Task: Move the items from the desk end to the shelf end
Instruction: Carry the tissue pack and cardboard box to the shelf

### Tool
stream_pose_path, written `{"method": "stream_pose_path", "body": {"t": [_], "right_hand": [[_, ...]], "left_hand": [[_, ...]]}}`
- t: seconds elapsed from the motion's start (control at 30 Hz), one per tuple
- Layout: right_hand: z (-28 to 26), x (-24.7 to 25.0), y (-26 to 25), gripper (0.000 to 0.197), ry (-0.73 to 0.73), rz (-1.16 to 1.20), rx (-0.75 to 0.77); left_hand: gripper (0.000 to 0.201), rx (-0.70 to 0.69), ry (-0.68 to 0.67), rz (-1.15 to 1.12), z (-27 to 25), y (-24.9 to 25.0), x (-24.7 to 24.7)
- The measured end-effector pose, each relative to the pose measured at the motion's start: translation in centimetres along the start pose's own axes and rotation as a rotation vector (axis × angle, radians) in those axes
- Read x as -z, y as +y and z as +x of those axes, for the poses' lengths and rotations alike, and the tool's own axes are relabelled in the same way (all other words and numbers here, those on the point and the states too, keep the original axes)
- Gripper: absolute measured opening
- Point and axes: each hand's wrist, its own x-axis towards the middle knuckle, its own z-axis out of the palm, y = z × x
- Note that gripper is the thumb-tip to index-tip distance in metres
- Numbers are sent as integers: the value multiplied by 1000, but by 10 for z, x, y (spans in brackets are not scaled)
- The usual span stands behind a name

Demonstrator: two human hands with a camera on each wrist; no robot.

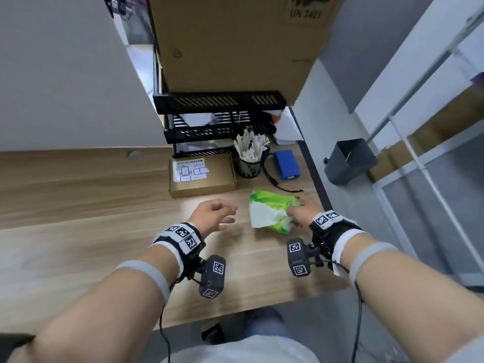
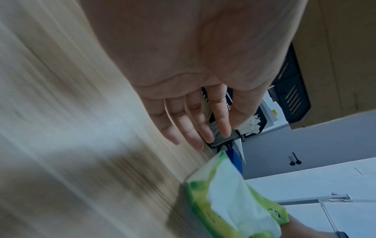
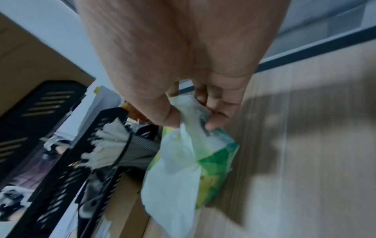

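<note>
A green and white soft tissue pack (image 1: 271, 214) with a tissue sticking out hangs just above the wooden desk (image 1: 78, 244) near its right edge. My right hand (image 1: 301, 214) pinches the pack (image 3: 189, 161) by its top between thumb and fingers (image 3: 213, 124). My left hand (image 1: 217, 216) hovers to the left of the pack, empty, fingers (image 2: 183, 128) relaxed and nearly straight. The pack (image 2: 230, 196) shows low in the left wrist view.
Behind the hands lie a flat cardboard box (image 1: 201, 176), a mesh cup of white sticks (image 1: 250, 158), a blue block (image 1: 286, 165) with a black cord, and a black tiered shelf rack (image 1: 217, 121) under a big carton (image 1: 235, 43). A grey bin (image 1: 349, 161) stands off the desk's right edge.
</note>
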Motion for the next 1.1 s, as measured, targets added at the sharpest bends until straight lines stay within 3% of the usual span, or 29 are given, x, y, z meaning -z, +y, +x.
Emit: {"method": "stream_pose_path", "body": {"t": [0.1, 0.3, 0.43, 0.57, 0.7, 0.8, 0.9, 0.97, 1.1], "right_hand": [[24, 21, 14, 41, 40, -124, -59], [75, 46, 33, 20, -46, -242, -134], [106, 52, 43, 45, -108, -100, -149], [137, 50, 42, 44, -42, -182, -87], [104, 55, 9, 43, 113, -249, -72], [91, 54, -12, 44, 256, -338, 13], [70, 40, -50, 30, 274, -361, 197], [52, 15, -79, 20, 171, -349, 338], [8, -68, -124, 21, -108, -310, 496]], "left_hand": [[15, 18, 26, 54, 7, 4, -10], [14, 104, 113, 76, 21, 10, -42], [14, 167, 164, 35, 26, 7, -60], [14, 180, 223, 16, 21, 14, -60], [15, 172, 273, 19, 15, 18, -49], [14, 150, 297, -4, 7, 21, -41], [13, 130, 327, -65, -11, 22, -27], [11, 116, 358, -112, -27, 20, -11], [15, 71, 477, -216, -75, 9, 46]]}}
